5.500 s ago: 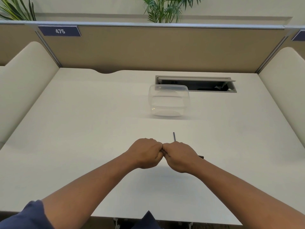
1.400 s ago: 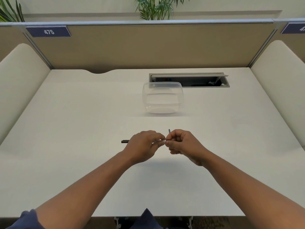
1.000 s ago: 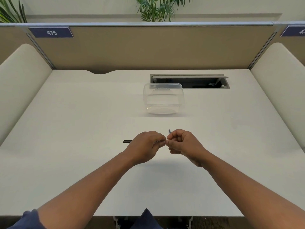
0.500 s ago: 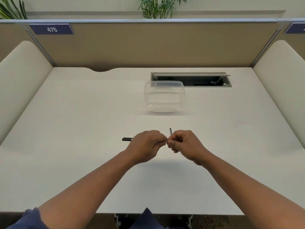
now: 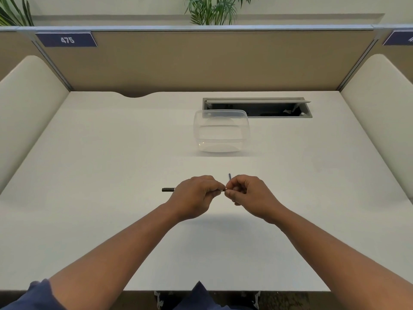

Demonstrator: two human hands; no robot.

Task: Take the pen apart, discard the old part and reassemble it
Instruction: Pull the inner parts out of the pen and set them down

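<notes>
My left hand [image 5: 196, 196] is closed around a dark pen barrel [image 5: 168, 189], whose black end sticks out to the left of my fist. My right hand [image 5: 248, 195] pinches a small part at the barrel's right end, where the fingertips of both hands meet. A thin dark blue rod [image 5: 229, 176], probably the refill, pokes up just behind my right fingers; I cannot tell whether my hand holds it or it lies on the desk. A clear plastic container [image 5: 221, 130] stands open farther back on the white desk [image 5: 111, 166].
An open cable hatch [image 5: 257, 107] is set into the desk behind the container. A tan partition with a "475" label [image 5: 67, 39] closes the back. Cream padded side panels [image 5: 24, 104] flank the desk on both sides.
Earlier both fists were pressed together with the pen hidden. Now the barrel's end sticks out left of my left hand. Over the last second the hands have barely moved.
</notes>
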